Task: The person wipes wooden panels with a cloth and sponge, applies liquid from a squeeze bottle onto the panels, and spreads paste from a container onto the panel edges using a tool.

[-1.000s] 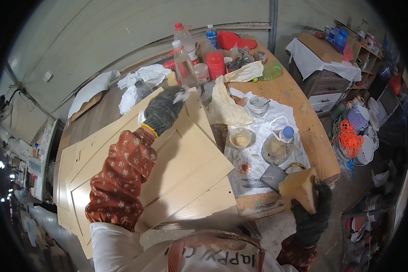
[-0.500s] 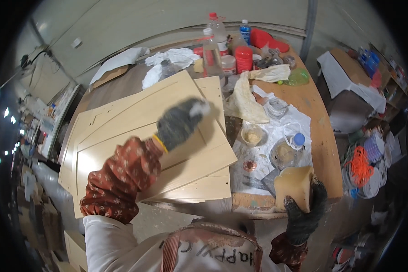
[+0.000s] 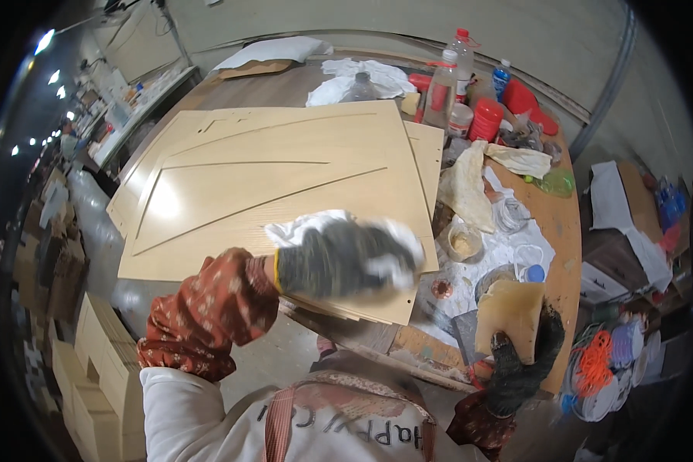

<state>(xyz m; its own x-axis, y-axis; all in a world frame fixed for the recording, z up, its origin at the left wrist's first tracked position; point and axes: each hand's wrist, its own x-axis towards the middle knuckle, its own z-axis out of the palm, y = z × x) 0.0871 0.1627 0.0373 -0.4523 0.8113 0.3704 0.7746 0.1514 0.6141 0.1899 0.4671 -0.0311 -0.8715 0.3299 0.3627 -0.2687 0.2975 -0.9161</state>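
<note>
My left hand [image 3: 335, 262], in a grey knit glove with a yellow cuff, is closed on a crumpled white cloth [image 3: 404, 242], blurred by motion. It lies over the near right part of the top cream panel [image 3: 285, 192], whose surface has thin straight grooves. More panels of the same colour are stacked beneath it. My right hand [image 3: 520, 366], in a dark stained glove, grips a curved tan sheet-like pad [image 3: 508, 316] at the table's near right edge. Thumb and fingers hold it from below. A dark flat blade [image 3: 467, 335] shows just left of the pad.
White paper [image 3: 527, 250] on the right carries a plastic cup of beige paste [image 3: 463, 242] and a blue-capped container [image 3: 534, 273]. Bottles and a red jar [image 3: 486, 119] crowd the back right. A white cloth bundle [image 3: 362, 81] lies behind the panels. Orange cord [image 3: 593, 363] hangs at right.
The view has turned, so the table sits further right and lower. My left hand has moved across the panel toward its near right edge with the cloth. My right hand still holds the pad.
</note>
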